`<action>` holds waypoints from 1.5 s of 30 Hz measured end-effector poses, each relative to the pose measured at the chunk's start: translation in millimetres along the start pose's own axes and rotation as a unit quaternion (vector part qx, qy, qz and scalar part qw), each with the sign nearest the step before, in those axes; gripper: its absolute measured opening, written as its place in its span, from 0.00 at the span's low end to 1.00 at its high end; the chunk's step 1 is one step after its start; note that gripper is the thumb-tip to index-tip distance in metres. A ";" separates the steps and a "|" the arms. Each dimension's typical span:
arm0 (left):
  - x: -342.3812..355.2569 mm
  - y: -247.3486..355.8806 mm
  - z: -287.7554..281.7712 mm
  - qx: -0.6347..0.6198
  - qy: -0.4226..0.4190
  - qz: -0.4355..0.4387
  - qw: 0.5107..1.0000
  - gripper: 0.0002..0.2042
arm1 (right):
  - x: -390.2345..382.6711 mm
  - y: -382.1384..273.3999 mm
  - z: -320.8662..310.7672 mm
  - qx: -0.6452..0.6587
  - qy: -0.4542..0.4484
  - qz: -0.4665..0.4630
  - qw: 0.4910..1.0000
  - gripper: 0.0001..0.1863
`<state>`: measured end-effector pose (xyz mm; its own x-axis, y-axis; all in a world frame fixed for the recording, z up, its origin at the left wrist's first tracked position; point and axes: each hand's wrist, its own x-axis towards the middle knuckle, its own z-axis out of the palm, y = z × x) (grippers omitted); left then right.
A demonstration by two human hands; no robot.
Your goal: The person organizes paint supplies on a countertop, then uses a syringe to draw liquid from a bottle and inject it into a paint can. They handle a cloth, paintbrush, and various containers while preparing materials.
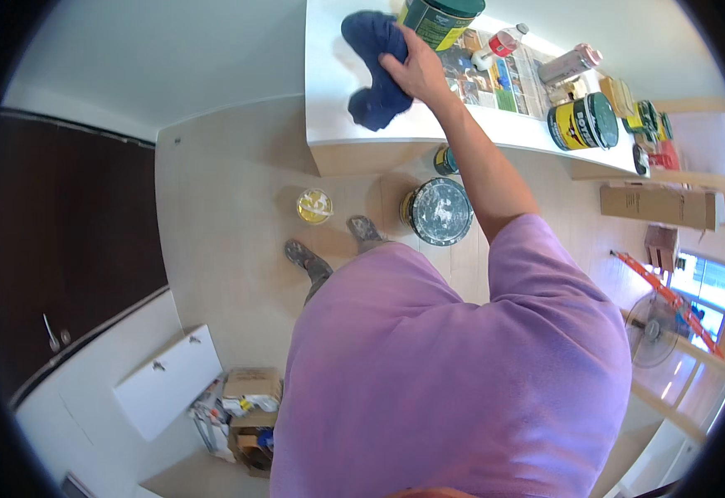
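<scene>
Lavender fabric shirt point(454, 365), foremost; right grip point(420, 70), closed around curved navy-blue cloth bundle point(381, 93) at midlength, likely for balance, over white flat table point(327, 104); left grip unseen.

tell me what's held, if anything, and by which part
The right hand holds a dark blue, soft-looking cloth by the middle of its right edge. The left hand is out of view.

I've got the cloth point(377, 58) in my right hand point(419, 73), left end of the counter point(329, 104); rightward, a bottle point(500, 46) between two tubs point(582, 123). Floor below: bucket point(442, 212) right of container point(314, 206). Far right, I think, fan point(651, 330) before ladder point(657, 286).
</scene>
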<state>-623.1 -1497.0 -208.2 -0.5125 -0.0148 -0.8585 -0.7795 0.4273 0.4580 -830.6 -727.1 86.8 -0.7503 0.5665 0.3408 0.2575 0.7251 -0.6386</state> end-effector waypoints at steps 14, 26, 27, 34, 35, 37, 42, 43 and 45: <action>38.9 336.7 -87.2 -0.007 0.088 0.013 0.996 0.32 | 68.5 32.6 132.4 -0.013 0.104 0.035 0.994 0.33; 20.4 250.8 -57.1 0.445 -0.139 0.026 0.885 0.26 | 106.6 110.0 185.5 -0.120 -0.038 -0.092 0.988 0.36; 33.5 244.1 -58.8 0.478 -0.164 0.029 0.862 0.26 | 65.5 78.5 177.6 -0.070 -0.113 -0.097 0.986 0.37; 147.5 337.1 -24.1 0.310 -0.155 0.013 0.938 0.27 | -162.5 56.6 35.8 -0.129 -0.092 0.120 0.980 0.41; 130.6 384.1 6.6 0.289 -0.151 0.010 0.945 0.28 | -181.6 86.0 6.1 -0.204 -0.066 0.115 0.970 0.35; 132.8 421.1 27.2 0.257 -0.136 0.030 0.956 0.28 | -218.3 133.2 -57.8 -0.201 0.129 0.313 0.919 0.30; 116.0 448.0 49.9 0.271 -0.157 0.111 0.943 0.26 | -196.8 82.6 -77.6 -0.125 0.218 0.293 0.922 0.35; 102.6 456.1 63.9 0.306 -0.154 0.158 0.926 0.25 | -186.6 54.5 -40.5 -0.153 0.166 0.272 0.935 0.38; 75.3 481.5 105.5 0.333 -0.170 0.284 0.883 0.23 | -150.8 2.3 34.3 -0.166 0.075 0.166 0.969 0.40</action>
<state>-999.1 -1197.0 -76.6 -0.5268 0.5969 -0.6052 0.0124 0.7172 0.6967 -737.7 -824.3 10.3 -0.5024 0.8227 0.2662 0.6703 0.5650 -0.4811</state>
